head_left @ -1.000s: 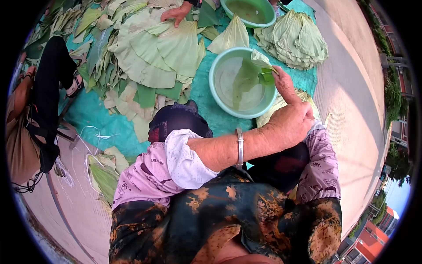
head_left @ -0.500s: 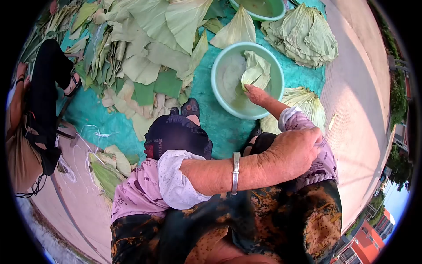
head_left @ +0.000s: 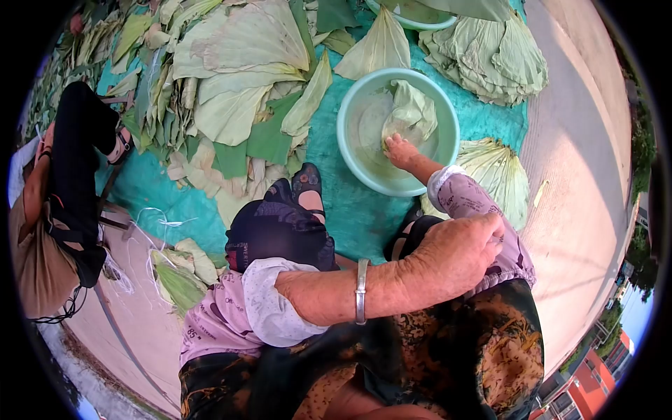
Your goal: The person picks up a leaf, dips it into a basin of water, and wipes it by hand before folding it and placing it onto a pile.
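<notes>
Hands: my right hand (head_left: 403, 152) touches the leaf (head_left: 414, 112), grip unclear; left hand (head_left: 463, 246) curled closed, nearer me than the basin (head_left: 341, 133) | Leaf: inside basin, beyond right fingertips

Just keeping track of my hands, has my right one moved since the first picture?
Yes, the right hand has moved left, from the basin's right rim to inside it.
</notes>
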